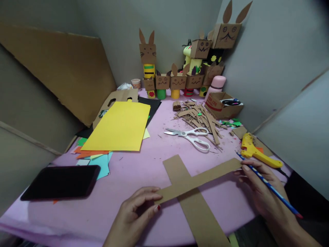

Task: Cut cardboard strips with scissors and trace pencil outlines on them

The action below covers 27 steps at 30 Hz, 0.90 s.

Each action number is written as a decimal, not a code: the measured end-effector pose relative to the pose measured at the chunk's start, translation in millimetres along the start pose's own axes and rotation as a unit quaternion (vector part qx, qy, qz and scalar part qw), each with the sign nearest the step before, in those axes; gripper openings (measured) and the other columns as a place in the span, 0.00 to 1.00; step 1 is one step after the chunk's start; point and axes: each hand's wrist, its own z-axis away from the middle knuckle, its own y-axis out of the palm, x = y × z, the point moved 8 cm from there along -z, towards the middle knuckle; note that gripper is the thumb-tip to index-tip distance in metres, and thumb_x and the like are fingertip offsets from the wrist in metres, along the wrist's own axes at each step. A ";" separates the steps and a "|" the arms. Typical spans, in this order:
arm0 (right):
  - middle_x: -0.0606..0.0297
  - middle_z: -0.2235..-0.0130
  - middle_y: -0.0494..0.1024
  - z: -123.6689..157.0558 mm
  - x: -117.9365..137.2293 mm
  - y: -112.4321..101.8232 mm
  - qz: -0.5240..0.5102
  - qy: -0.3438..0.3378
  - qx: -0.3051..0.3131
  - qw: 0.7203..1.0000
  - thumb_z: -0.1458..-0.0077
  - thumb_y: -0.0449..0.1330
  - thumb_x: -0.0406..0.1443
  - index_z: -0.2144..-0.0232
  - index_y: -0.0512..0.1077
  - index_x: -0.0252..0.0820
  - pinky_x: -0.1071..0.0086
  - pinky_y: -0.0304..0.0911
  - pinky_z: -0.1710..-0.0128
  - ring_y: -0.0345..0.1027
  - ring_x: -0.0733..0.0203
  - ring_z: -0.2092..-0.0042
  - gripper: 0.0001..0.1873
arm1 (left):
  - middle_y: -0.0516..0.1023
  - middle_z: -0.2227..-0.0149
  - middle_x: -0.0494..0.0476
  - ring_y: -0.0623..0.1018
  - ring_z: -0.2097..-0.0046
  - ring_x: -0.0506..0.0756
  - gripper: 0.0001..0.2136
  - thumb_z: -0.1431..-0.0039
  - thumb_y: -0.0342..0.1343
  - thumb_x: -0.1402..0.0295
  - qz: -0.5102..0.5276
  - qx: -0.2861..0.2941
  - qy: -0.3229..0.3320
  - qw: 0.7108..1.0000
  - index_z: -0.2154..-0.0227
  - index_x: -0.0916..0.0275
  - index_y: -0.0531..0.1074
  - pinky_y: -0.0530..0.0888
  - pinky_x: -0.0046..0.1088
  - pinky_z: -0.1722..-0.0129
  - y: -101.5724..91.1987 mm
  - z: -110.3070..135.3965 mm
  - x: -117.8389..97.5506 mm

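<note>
Two brown cardboard strips lie crossed on the pink table (123, 178). The narrower strip (205, 178) lies on top of the wider strip (197, 212). My left hand (136, 209) pinches the near-left end of the narrow strip between thumb and fingers. My right hand (262, 192) rests at the strip's far-right end, fingers on its edge, and holds a blue striped pencil (272, 188) that points toward the strip's tip.
White scissors (192, 135) lie beyond the strips beside a heap of cardboard offcuts (203, 118). A yellow glue gun (254, 151) lies at right, a dark phone (61, 181) at left, yellow paper (119, 127) behind it. Cardboard rabbit figures (177, 80) and a small box (223, 104) line the back.
</note>
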 end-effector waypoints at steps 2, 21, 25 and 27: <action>0.70 0.71 0.76 -0.8 0.9 -0.8 -0.009 -0.005 -0.007 1.000 0.58 0.69 0.41 0.67 0.73 0.47 0.76 0.65 0.76 0.70 0.64 0.71 0.14 | 0.77 0.57 0.56 0.77 0.55 0.55 0.07 0.48 0.57 0.68 0.002 -0.005 0.004 1.000 0.66 0.52 0.77 0.76 0.35 0.57 1.5 1.2 3.6; 0.72 0.75 0.74 -1.5 3.6 -6.1 -0.024 -0.005 -0.049 0.998 0.68 0.71 0.39 0.71 0.72 0.43 0.82 0.64 0.83 0.69 0.68 0.78 0.19 | 0.77 0.66 0.54 0.76 0.68 0.51 0.14 0.48 0.56 0.67 0.056 -0.020 -0.072 0.996 0.58 0.59 0.72 0.75 0.26 0.68 11.9 4.4 20.6; 0.71 0.71 0.74 -7.4 -6.2 -12.0 -0.039 0.004 -0.047 0.998 0.65 0.71 0.38 0.67 0.72 0.42 0.83 0.66 0.81 0.70 0.70 0.76 0.20 | 0.77 0.70 0.53 0.77 0.69 0.51 0.15 0.48 0.55 0.67 -0.003 -0.030 -0.064 0.998 0.56 0.61 0.72 0.75 0.25 0.70 12.4 0.6 15.0; 0.70 0.71 0.74 -11.7 -7.6 -15.9 -0.031 -0.007 -0.053 0.998 0.65 0.71 0.38 0.67 0.72 0.42 0.83 0.66 0.81 0.69 0.70 0.76 0.20 | 0.77 0.71 0.53 0.77 0.70 0.51 0.15 0.47 0.54 0.68 -0.060 -0.026 -0.046 0.997 0.55 0.62 0.71 0.75 0.26 0.70 14.5 -3.8 8.0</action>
